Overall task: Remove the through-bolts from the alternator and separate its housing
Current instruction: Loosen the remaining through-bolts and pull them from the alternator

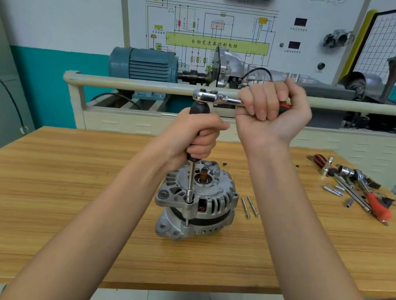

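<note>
Silver cast-aluminium alternator (196, 202) w/ vented, ribbed housing stands upright near the middle of the light wooden tabletop (61, 182), shaft end up, copper windings showing thru the slots. A black-handled driver extension w/ a slim steel shank (191, 179) stands vertical on it; the socket at its lower tip sits on a through-bolt head at the front-left rim of the upper housing. Left hand (200, 137) is wrapped around the black handle, fingers curled tight. On top of the handle sits a chrome ratchet wrench (217, 98), head over the handle, lever lying horizontal to the right. Right hand (272, 109) is fisted around the ratchet's red-and-black grip, palm side toward the camera.

Two loose silver through-bolts (250, 207) lie side by side on the table just right of the alternator, not touching it. Well apart, at the table's far right edge, a pile of red-and-black-handled hand tools, sockets and small bits (355, 188). Behind the table, a beige training bench w/ a blue-grey electric motor (144, 64) coupled to a metal gearbox, and a white wiring-diagram board (220, 27) above.
</note>
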`<state>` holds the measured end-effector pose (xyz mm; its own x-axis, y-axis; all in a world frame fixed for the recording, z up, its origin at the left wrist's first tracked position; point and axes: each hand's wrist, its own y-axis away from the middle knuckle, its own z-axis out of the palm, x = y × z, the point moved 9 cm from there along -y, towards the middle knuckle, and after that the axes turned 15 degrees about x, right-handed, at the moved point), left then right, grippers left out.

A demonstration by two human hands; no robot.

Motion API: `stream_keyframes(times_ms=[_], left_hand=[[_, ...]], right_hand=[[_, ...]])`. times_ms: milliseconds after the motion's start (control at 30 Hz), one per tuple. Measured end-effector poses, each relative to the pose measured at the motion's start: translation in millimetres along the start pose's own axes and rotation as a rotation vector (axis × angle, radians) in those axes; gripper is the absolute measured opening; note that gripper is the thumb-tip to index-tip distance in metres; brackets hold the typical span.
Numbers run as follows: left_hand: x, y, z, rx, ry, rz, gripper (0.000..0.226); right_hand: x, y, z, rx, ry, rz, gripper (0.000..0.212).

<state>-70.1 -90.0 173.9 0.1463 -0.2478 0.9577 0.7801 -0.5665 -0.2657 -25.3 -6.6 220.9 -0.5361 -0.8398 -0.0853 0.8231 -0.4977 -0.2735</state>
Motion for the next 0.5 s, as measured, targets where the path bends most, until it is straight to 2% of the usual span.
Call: stream_keyframes(times_ms=[100, 200, 267, 300, 333, 400, 500], left_hand=[[-0.3, -2.7, -11.0, 0.25, -0.03, 0.044, 0.05], [1.1, -2.6, -21.1, 0.474, -0.03, 0.111, 0.043], [2.5, -1.5, -21.8, 0.517, -0.039, 0.143, 0.04], [2.2, -1.8, -21.3, 0.503, -0.041, 0.145, 0.04], [1.7, -2.1, -20.3, 0.467, -0.04, 0.139, 0.042], [0.3, -2.9, -16.8, 0.337, -0.012, 0.106, 0.044], [-2.9, -2.5, -5.1, 0.034, 0.068, 0.0, 0.04]], right_hand=[[-3.9, 17.3, 9.7, -0.123, 0.123, -0.151, 0.046], [-4.0, 50.4, 29.6, -0.333, 0.353, -0.492, 0.044], [1.1, 71.1, 40.3, -0.43, 0.489, -0.698, 0.033], [2.5, 73.9, 42.5, -0.444, 0.516, -0.729, 0.031], [1.1, 70.8, 42.0, -0.434, 0.502, -0.704, 0.033], [-3.3, 54.4, 38.0, -0.381, 0.401, -0.533, 0.041], [-4.2, 23.6, 26.1, -0.233, 0.248, -0.216, 0.05]])
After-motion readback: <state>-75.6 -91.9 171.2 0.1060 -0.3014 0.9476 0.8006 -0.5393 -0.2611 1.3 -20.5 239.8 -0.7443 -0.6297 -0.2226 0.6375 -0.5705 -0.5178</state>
